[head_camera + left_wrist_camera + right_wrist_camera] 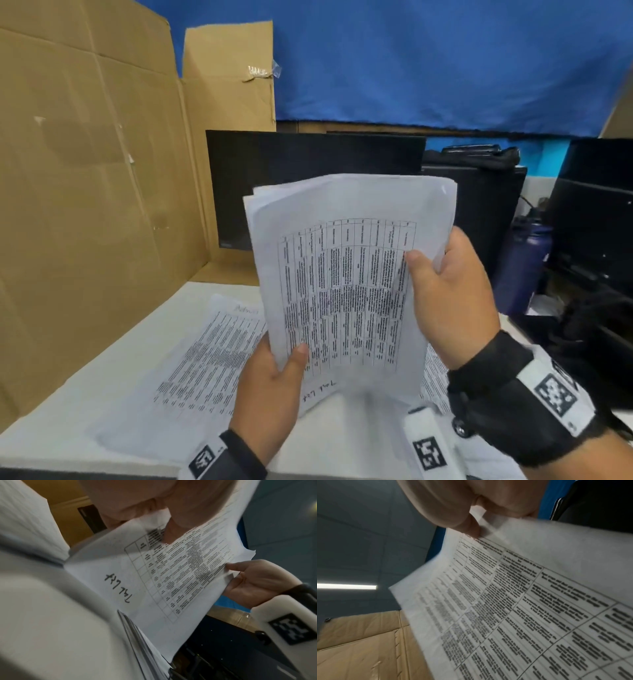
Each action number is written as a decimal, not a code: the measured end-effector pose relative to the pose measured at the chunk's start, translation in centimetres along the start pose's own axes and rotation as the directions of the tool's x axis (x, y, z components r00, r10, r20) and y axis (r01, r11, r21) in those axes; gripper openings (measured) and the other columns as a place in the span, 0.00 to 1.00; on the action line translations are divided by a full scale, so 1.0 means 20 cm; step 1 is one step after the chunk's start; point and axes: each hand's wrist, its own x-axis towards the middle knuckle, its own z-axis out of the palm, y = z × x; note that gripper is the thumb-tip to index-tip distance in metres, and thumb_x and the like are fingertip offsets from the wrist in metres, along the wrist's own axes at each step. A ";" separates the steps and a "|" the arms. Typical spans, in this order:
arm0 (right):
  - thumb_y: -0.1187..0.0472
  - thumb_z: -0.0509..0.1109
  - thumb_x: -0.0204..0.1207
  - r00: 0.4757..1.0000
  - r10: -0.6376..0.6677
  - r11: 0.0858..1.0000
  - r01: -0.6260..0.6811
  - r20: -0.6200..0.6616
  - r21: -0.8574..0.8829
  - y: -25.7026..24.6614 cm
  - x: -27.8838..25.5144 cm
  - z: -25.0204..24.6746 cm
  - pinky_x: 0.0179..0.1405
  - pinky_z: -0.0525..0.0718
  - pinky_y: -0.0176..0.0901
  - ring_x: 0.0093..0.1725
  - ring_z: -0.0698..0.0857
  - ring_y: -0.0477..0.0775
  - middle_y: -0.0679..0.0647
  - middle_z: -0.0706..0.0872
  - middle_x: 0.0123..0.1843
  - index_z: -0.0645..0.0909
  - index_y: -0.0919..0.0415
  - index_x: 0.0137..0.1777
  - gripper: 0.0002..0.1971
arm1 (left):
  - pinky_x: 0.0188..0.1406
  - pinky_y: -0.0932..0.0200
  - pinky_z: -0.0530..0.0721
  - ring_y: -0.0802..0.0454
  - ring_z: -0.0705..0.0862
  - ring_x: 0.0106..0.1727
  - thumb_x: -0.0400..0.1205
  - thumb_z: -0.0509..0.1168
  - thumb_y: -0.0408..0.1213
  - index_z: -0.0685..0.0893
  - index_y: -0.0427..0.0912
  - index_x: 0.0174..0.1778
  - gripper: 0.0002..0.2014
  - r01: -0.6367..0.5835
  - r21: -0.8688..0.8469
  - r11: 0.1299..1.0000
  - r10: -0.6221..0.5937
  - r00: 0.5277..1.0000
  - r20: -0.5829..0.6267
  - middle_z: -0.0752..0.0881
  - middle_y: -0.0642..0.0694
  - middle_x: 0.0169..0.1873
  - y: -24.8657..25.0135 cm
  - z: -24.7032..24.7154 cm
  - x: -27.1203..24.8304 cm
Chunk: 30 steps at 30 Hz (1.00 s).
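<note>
Both hands hold up a sheaf of white paper sheets (349, 274) printed with a dense table, raised above the white table (68, 428). My left hand (274, 377) pinches the sheaf's lower left corner, thumb on the front. My right hand (452, 291) grips its right edge, thumb pressed on the printed face. The left wrist view shows the sheaf (171, 574) with handwriting near its bottom and the right hand (254, 580) at its edge. Close up in the right wrist view, the top sheet (522, 608) sits under the right thumb (467, 526).
More printed sheets (205, 356) lie flat on the table under the hands. A cardboard wall (85, 171) stands on the left. Behind are a dark monitor (291, 164), a blue cloth (445, 61), a purple bottle (524, 263) and black equipment (596, 205) on the right.
</note>
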 end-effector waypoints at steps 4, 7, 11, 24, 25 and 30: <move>0.65 0.64 0.85 0.997 0.050 0.998 -0.052 0.065 0.035 0.03 -0.09 0.08 0.32 0.78 0.18 0.44 0.83 0.23 0.37 0.84 0.45 0.76 0.47 0.52 0.09 | 0.49 0.63 0.81 0.73 0.86 0.51 0.90 0.62 0.46 0.82 0.62 0.61 0.07 -0.052 -0.008 0.999 0.053 0.998 0.027 0.89 0.68 0.51 0.05 -0.06 0.02; 0.66 0.64 0.85 0.993 0.083 0.994 -0.089 0.089 0.064 0.06 -0.12 0.11 0.32 0.78 0.19 0.43 0.84 0.26 0.39 0.86 0.46 0.76 0.46 0.51 0.11 | 0.48 0.60 0.82 0.71 0.86 0.49 0.91 0.60 0.41 0.82 0.62 0.58 0.09 -0.024 -0.011 1.000 0.024 0.999 -0.028 0.90 0.64 0.49 0.06 -0.10 0.06; 0.67 0.63 0.85 0.991 0.064 0.995 -0.073 0.120 0.073 0.05 -0.14 0.12 0.36 0.77 0.16 0.48 0.83 0.24 0.36 0.86 0.45 0.75 0.44 0.53 0.13 | 0.60 0.42 0.88 0.49 0.90 0.54 0.91 0.60 0.41 0.84 0.72 0.54 0.15 0.026 -0.062 0.998 -0.030 0.997 -0.069 0.92 0.59 0.48 0.10 -0.12 0.09; 0.73 0.66 0.80 0.989 0.081 0.958 -0.111 0.122 0.263 0.04 -0.09 0.07 0.44 0.83 0.43 0.48 0.91 0.43 0.44 0.92 0.49 0.82 0.51 0.54 0.15 | 0.70 0.42 0.86 0.54 0.83 0.73 0.91 0.58 0.44 0.59 0.89 0.78 0.31 -0.226 -0.214 0.950 0.221 0.974 -0.050 0.81 0.63 0.73 0.27 -0.21 0.07; 0.74 0.64 0.81 0.989 0.076 0.959 -0.107 0.123 0.264 0.03 -0.08 0.07 0.44 0.84 0.43 0.47 0.91 0.43 0.45 0.93 0.48 0.83 0.51 0.53 0.16 | 0.69 0.43 0.87 0.55 0.83 0.73 0.91 0.56 0.46 0.58 0.92 0.76 0.30 -0.235 -0.201 0.951 0.229 0.972 -0.053 0.80 0.64 0.73 0.28 -0.21 0.07; 0.75 0.58 0.82 0.989 0.045 0.956 -0.083 0.140 0.281 0.00 -0.04 0.05 0.43 0.87 0.45 0.48 0.92 0.48 0.46 0.93 0.48 0.87 0.48 0.53 0.23 | 0.78 0.47 0.81 0.63 0.80 0.76 0.93 0.55 0.40 0.59 0.89 0.78 0.32 -0.274 -0.197 0.941 0.264 0.961 -0.078 0.79 0.70 0.74 0.30 -0.24 0.08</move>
